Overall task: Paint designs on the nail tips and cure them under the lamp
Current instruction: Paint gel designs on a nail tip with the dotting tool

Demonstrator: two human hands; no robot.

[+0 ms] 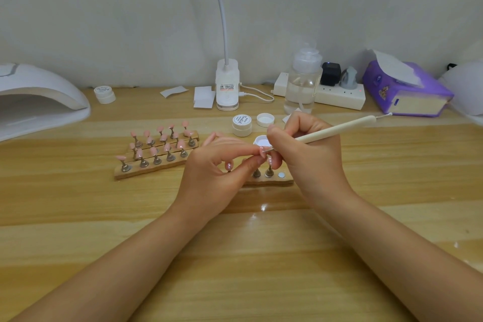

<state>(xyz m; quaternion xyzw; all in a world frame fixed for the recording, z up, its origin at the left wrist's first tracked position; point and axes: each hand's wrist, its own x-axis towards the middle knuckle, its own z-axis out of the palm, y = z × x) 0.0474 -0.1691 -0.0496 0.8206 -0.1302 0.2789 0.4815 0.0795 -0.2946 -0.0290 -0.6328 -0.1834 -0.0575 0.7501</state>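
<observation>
Here, my left hand (217,165) pinches one pink nail tip (262,151) between thumb and forefinger, and my right hand (308,154) grips a slim cream dotting pen (337,130) like a pencil, its fine metal point touching that tip. Just below my fingers sits a short wooden strip (271,180) with two metal stands showing and one bare round magnet at its right end. To the left, three longer wooden strips (146,168) lie side by side, about fifteen glossy pink tips standing on them. Behind my hands are one open white pot (261,141), one loose lid (265,119) and one closed jar (242,125); a second closed jar (104,94) stands by the white, domed curing lamp (39,102) at the table's left edge. The smooth wooden table (235,256) stretches wide in front of my forearms.
</observation>
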